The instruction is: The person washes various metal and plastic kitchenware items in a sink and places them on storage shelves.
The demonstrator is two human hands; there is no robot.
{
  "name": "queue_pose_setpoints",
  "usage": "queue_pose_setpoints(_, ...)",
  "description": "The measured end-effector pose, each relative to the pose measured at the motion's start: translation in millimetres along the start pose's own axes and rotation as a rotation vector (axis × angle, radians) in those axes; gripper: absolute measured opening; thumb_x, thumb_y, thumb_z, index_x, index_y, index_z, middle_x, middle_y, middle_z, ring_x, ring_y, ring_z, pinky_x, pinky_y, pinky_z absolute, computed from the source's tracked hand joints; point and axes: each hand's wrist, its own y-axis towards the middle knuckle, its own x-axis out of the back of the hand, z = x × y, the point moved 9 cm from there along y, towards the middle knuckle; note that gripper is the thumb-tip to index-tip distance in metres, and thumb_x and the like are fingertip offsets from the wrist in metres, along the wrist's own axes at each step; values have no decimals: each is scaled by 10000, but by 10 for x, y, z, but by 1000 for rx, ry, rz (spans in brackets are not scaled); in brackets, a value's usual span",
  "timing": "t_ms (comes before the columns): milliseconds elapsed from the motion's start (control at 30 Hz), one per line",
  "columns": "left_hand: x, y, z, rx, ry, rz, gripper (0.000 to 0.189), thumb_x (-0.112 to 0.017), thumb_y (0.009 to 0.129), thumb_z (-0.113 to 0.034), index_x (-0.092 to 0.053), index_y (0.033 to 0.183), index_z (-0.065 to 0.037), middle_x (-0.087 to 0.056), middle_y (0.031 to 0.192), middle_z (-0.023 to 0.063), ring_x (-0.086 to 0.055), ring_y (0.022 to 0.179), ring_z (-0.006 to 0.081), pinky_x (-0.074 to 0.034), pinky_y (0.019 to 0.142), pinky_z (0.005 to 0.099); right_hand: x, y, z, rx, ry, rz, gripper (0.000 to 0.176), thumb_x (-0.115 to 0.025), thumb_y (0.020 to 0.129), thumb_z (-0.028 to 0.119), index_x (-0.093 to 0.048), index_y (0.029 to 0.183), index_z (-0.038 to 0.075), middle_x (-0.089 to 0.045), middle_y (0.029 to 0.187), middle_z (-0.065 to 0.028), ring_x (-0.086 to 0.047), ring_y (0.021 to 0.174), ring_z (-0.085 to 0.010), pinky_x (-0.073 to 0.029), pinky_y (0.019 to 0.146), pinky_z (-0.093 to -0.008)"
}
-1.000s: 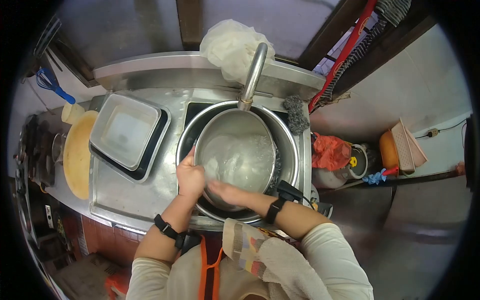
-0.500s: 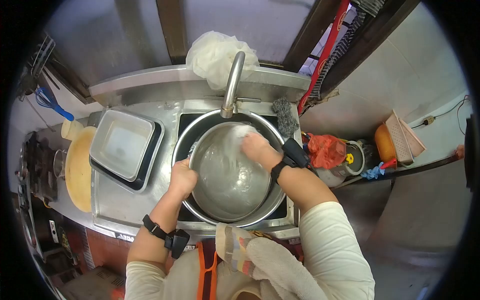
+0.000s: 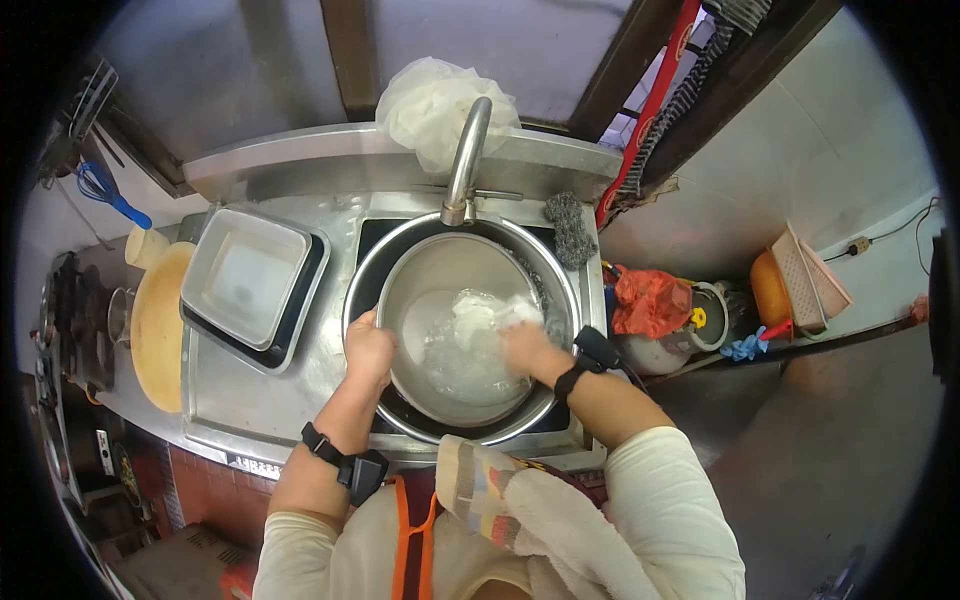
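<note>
A round metal bowl [image 3: 425, 275] with water sloshing in its bottom sits tilted inside a larger steel basin [image 3: 567, 285] in the sink. My left hand [image 3: 368, 350] is closed on the left rim of the bowl, thumb on top. Inside the bowl, my right hand [image 3: 528, 350] is closed against a whitish cloth or pad [image 3: 522, 312] at the right wall. Motion blurs its fingers, and the pad's exact kind does not show. Above the basin's far rim hangs the faucet [image 3: 458, 208].
Stacked rectangular trays [image 3: 250, 285] stand on the drainboard at left, beside a round wooden board [image 3: 160, 330]. A steel wool scrubber [image 3: 570, 230] lies right of the sink. Behind the faucet is a white mesh bundle [image 3: 435, 110]. A red plastic bag [image 3: 650, 300] sits further right.
My right hand has moved with the white pad from the bowl's far side toward its right side and nearer to me. The bowl has shifted slightly; my left hand keeps its rim.
</note>
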Motion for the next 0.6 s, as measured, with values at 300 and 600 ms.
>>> queue_pose_setpoints(300,39,-77,-82,8,-153,-218,216,-469,571,124,-513,739,-3,-516,778,70,-477,686,181,-406,645,288,1083,-455,1203,20,1393,43,495,-459,857,476,-583,967,9,-595,867,-211,-571,833,-310,-425,768,-363)
queue_pose_setpoints(600,273,223,490,381,-366,-25,287,-508,659,57,-445,936,17,-454,973,182,-494,895,319,-410,835,457,1113,-864,561,148,306,-31,264,-680,695,249,-599,873,70,-614,841,-168,-587,814,-338,-448,709,-420)
